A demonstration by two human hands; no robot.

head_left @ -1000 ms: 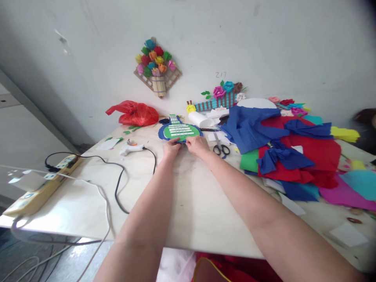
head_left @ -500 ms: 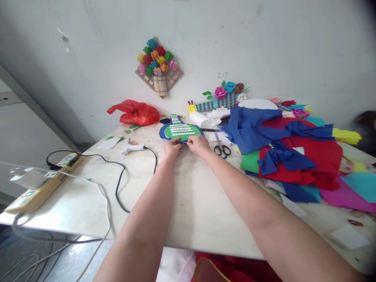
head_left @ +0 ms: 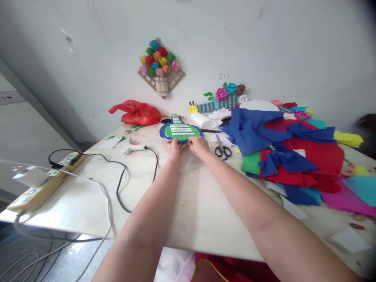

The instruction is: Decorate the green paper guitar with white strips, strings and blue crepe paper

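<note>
A small paper guitar (head_left: 192,131), green on top with a ruffled blue edge and white strips across it, lies on the table with its neck pointing at the wall. At the near edge of its body, my left hand (head_left: 174,146) pinches the blue rim. Just to the right, my right hand (head_left: 198,145) has its fingers closed on the same edge. Whatever thin piece lies between the fingertips is too small to make out. A white glue gun (head_left: 133,148) rests left of my hands, and black-handled scissors (head_left: 222,150) lie to the right.
A yellow power strip (head_left: 44,184) with cables runs along the left. Behind the guitar are a red plastic bag (head_left: 141,113) and a white paper roll (head_left: 202,119). Blue crepe paper (head_left: 252,127) and red sheets (head_left: 320,156) pile up at right. A flower decoration (head_left: 162,84) hangs on the wall.
My left hand has shifted slightly right along the guitar's near edge, its fingers now drawn together in a pinch. My right hand stays nearly in place. The whole view has moved a little.
</note>
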